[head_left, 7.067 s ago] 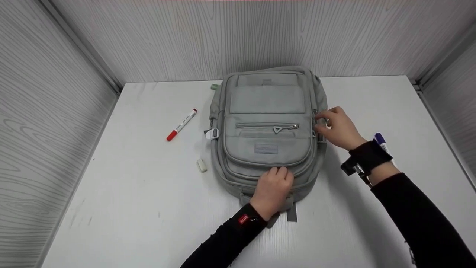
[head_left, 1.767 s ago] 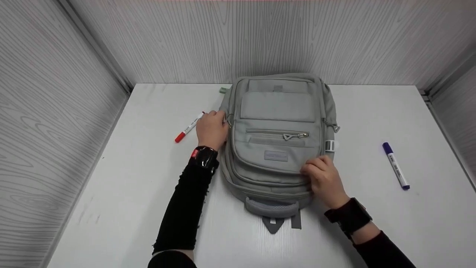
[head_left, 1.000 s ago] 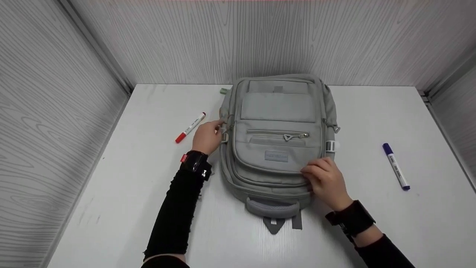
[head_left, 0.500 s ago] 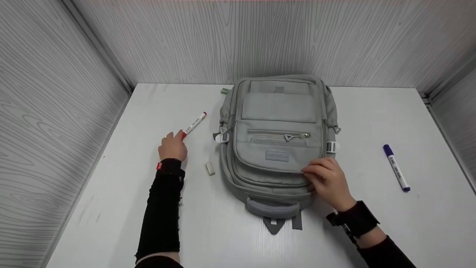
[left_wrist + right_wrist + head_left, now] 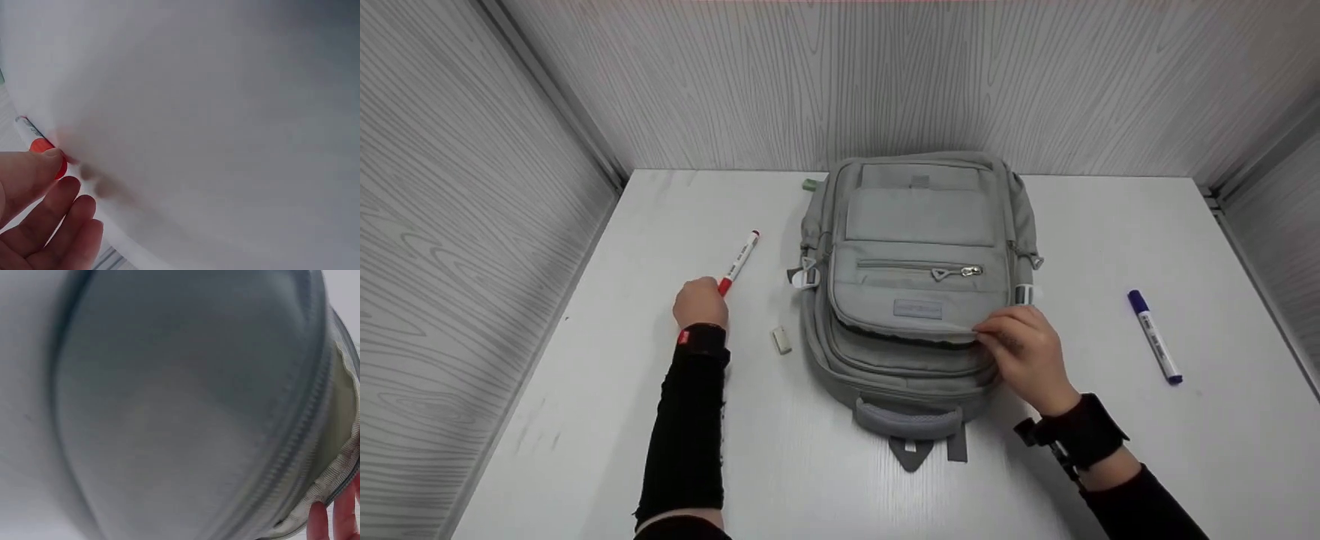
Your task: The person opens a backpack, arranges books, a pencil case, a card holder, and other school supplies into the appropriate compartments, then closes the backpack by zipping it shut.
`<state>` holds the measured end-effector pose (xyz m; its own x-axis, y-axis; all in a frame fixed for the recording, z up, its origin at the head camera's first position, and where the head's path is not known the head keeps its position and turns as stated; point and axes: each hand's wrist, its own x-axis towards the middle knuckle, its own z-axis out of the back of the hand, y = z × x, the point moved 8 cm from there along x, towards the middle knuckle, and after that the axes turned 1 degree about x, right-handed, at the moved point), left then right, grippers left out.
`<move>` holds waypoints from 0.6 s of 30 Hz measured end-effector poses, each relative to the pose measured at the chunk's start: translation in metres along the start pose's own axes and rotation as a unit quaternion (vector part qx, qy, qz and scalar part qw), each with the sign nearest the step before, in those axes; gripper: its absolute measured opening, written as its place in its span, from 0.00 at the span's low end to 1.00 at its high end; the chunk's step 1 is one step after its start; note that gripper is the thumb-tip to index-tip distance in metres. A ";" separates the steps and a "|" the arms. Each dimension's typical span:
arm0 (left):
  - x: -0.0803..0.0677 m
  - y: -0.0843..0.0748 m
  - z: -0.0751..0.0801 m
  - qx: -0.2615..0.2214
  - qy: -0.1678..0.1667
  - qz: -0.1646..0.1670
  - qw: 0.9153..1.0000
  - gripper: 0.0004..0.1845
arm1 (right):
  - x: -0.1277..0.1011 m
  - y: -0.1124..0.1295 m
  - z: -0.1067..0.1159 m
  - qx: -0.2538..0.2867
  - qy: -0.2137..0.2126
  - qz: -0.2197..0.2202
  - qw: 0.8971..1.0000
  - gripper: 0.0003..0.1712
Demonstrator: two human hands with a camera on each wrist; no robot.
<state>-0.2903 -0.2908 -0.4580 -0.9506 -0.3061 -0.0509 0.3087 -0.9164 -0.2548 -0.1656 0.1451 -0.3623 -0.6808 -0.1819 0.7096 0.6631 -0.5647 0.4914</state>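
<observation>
A grey backpack [image 5: 919, 247] lies flat mid-table, its handle toward me. My right hand [image 5: 1020, 349] pinches the lower right edge of its front pocket [image 5: 915, 300] and lifts it, so a dark gap shows under the edge. The right wrist view shows that unzipped edge [image 5: 332, 478] with my fingertips [image 5: 343, 512] beside it. My left hand [image 5: 701, 300] is left of the backpack, its fingers on the red cap end of a red marker [image 5: 740, 259] lying on the table. The left wrist view shows one finger pressing on the red cap [image 5: 48, 152] with the others curled beside it.
A blue marker [image 5: 1155, 337] lies on the table to the right. A small white eraser [image 5: 782, 339] sits between my left forearm and the backpack. A small green piece [image 5: 809, 184] pokes out at the backpack's far left corner. Grey walls enclose three sides of the white table [image 5: 585, 420].
My left hand left the backpack's left side and moved to the red marker, which has turned slightly. My right hand has raised the front pocket's edge, opening a gap.
</observation>
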 end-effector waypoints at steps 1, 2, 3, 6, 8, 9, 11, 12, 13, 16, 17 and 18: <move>0.000 0.000 0.000 -0.001 0.002 0.002 1.000 0.09 | 0.002 0.001 0.001 0.002 -0.002 -0.002 1.000 0.13; 0.000 -0.001 0.000 -0.003 0.004 0.002 1.000 0.09 | 0.004 0.001 0.002 0.004 -0.004 -0.005 1.000 0.13; -0.001 -0.001 0.000 -0.003 0.006 0.003 1.000 0.09 | 0.005 0.001 0.003 0.006 -0.005 -0.009 1.000 0.12; -0.001 -0.003 0.000 -0.003 0.010 -0.004 1.000 0.08 | 0.008 0.002 0.004 0.008 -0.011 -0.011 1.000 0.12; -0.001 -0.004 -0.001 0.000 0.012 -0.008 1.000 0.07 | 0.008 0.003 0.004 0.005 -0.012 -0.012 1.000 0.12; -0.002 -0.004 -0.001 0.000 0.013 -0.009 1.000 0.07 | 0.008 0.002 0.004 0.002 -0.011 -0.013 1.000 0.12; -0.002 -0.004 -0.001 -0.004 0.011 -0.009 1.000 0.08 | 0.009 0.002 0.004 -0.006 -0.013 -0.012 1.000 0.12; -0.002 -0.003 -0.001 -0.011 0.010 -0.006 1.000 0.08 | 0.010 0.003 0.004 -0.010 -0.013 -0.014 1.000 0.12; -0.003 -0.003 0.000 -0.021 0.007 -0.005 1.000 0.08 | 0.011 0.002 0.005 -0.013 -0.014 -0.016 1.000 0.11; -0.007 -0.005 0.006 -0.053 -0.002 -0.016 0.998 0.10 | 0.016 0.002 0.007 -0.019 -0.021 -0.026 0.999 0.10; -0.010 -0.006 0.009 -0.066 -0.004 -0.021 0.998 0.10 | 0.018 0.001 0.008 -0.019 -0.025 -0.030 0.999 0.09; -0.013 -0.007 0.012 -0.079 -0.004 -0.028 0.996 0.11 | 0.020 0.001 0.010 -0.019 -0.030 -0.035 0.999 0.08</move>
<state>-0.2802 -0.2830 -0.4442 -0.9661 -0.2571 -0.0253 0.2450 -0.8807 -0.4054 -0.1762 0.1487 -0.3427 -0.7039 -0.0928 0.7043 0.6017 -0.6048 0.5217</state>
